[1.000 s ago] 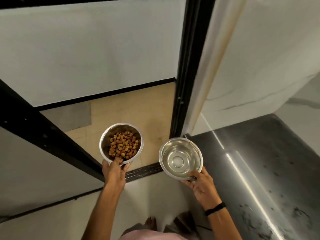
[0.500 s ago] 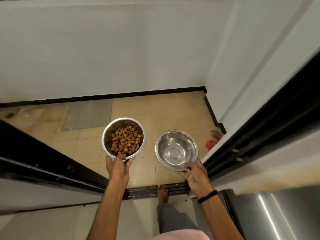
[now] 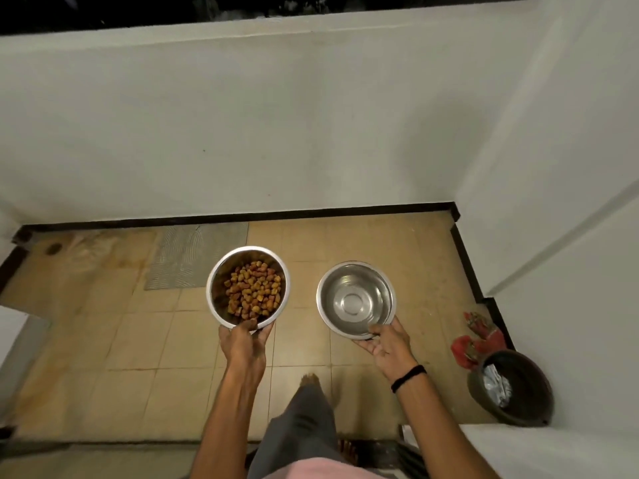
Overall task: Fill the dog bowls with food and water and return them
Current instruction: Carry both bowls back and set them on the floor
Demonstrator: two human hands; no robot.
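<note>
My left hand [image 3: 243, 344] grips the near rim of a steel bowl [image 3: 221, 271] holding brown kibble [image 3: 254, 294]. My right hand [image 3: 383, 344] holds the near rim of a second steel bowl [image 3: 356, 299], which looks shiny inside; any water in it is hard to make out. Both bowls are carried level, side by side, above a tan tiled floor [image 3: 121, 340].
A grey mat [image 3: 197, 257] lies by the white wall [image 3: 242, 133] ahead. At the right, a dark round pot [image 3: 511, 387] and a red cloth [image 3: 479, 337] sit against the wall corner. My foot [image 3: 311, 380] steps forward over a door track [image 3: 363, 447].
I have stepped through the doorway onto the tiled area. The black door frames have left the view; the pot at the right has come into sight. Both bowls stay held.
</note>
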